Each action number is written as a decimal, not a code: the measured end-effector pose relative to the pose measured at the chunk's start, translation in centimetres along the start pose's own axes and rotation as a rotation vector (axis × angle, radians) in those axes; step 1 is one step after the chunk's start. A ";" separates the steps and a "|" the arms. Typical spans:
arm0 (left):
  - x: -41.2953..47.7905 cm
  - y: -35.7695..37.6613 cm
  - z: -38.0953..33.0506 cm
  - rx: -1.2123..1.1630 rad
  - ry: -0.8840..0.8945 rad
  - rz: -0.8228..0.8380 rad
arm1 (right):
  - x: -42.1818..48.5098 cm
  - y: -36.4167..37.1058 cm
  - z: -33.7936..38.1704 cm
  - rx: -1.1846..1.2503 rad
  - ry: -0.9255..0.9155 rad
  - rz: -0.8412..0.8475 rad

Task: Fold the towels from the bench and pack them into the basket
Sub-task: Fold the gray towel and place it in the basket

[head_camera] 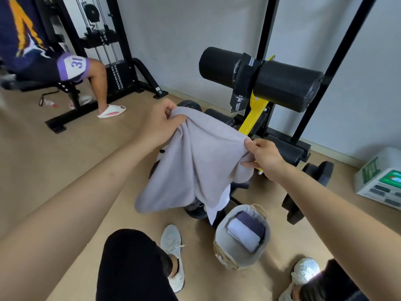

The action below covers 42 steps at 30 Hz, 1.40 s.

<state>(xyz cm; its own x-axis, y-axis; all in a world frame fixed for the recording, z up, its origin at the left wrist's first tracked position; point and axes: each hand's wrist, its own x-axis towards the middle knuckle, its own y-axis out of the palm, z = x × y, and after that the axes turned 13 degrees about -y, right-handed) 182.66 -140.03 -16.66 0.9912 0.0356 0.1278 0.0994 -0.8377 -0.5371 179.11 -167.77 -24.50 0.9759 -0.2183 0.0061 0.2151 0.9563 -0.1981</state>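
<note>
A light grey towel (191, 161) hangs in the air in front of me, bunched and draped. My left hand (161, 122) grips its upper left corner. My right hand (263, 156) pinches its upper right edge. Behind the towel stands the black and yellow bench (256, 118); a white cloth (219, 203) shows below the grey towel's lower edge. The round basket (221, 242) with a grey lining stands on the floor at my feet. Inside it lie a folded white towel (244, 234) and a folded dark towel (252, 223).
A thick black roller pad (282, 81) tops the bench frame. Black weight plates (318, 172) lie to the right, next to a white and green device (382, 179). A seated person (65, 66) sits at a weight machine at upper left. My shoes (173, 250) flank the basket.
</note>
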 end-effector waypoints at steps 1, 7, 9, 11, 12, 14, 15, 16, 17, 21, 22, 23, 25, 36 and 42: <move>-0.1 0.5 -0.2 -0.052 -0.042 0.001 | -0.5 -0.3 0.1 0.005 -0.021 -0.002; -2.3 4.9 -0.8 -0.290 -0.310 0.306 | -3.5 -1.6 0.2 0.011 -0.214 0.167; -3.4 6.3 -1.0 -0.325 -0.315 0.429 | -3.9 -1.3 0.0 -0.023 -0.240 0.205; -4.4 7.2 -1.1 -0.346 -0.292 0.543 | -4.1 -1.2 -0.2 -0.104 -0.300 0.217; -4.9 7.5 -1.2 -0.353 -0.276 0.594 | -4.1 -1.3 -0.4 -0.142 -0.334 0.211; -5.8 8.1 -0.7 -0.369 -0.267 0.676 | -4.2 -2.3 -1.0 -0.189 -0.374 0.172; -6.3 8.4 -0.2 -0.351 -0.263 0.690 | -4.5 -3.0 -1.2 -0.208 -0.388 0.148; -6.9 8.6 0.3 -0.308 -0.244 0.683 | -4.9 -3.8 -1.4 -0.220 -0.392 0.130; -7.5 9.0 0.9 -0.255 -0.207 0.665 | -5.4 -4.6 -1.6 -0.224 -0.389 0.132; -10.6 10.8 3.0 -0.169 -0.055 0.678 | -8.8 -6.3 -2.9 -0.166 -0.339 0.338; -11.5 11.5 3.5 -0.169 -0.040 0.696 | -9.7 -6.3 -3.5 -0.164 -0.329 0.394; -12.3 12.2 3.8 -0.174 -0.027 0.705 | -10.5 -6.1 -4.1 -0.157 -0.326 0.439; -14.0 13.7 4.6 -0.190 -0.019 0.697 | -11.9 -5.6 -5.5 -0.145 -0.315 0.487; -17.6 17.2 12.7 0.003 -0.213 0.903 | -15.4 -7.4 -14.3 -0.032 -0.109 0.270; -17.7 17.9 16.3 0.112 -0.288 0.946 | -14.2 -9.6 -16.4 -0.091 -0.014 0.016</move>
<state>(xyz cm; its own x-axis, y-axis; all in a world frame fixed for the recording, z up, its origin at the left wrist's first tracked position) 168.28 -146.74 -42.14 0.6489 -0.4767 -0.5930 -0.7497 -0.5337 -0.3913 162.60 -177.02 -38.72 0.9798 -0.1995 0.0154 0.1955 0.9380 -0.2862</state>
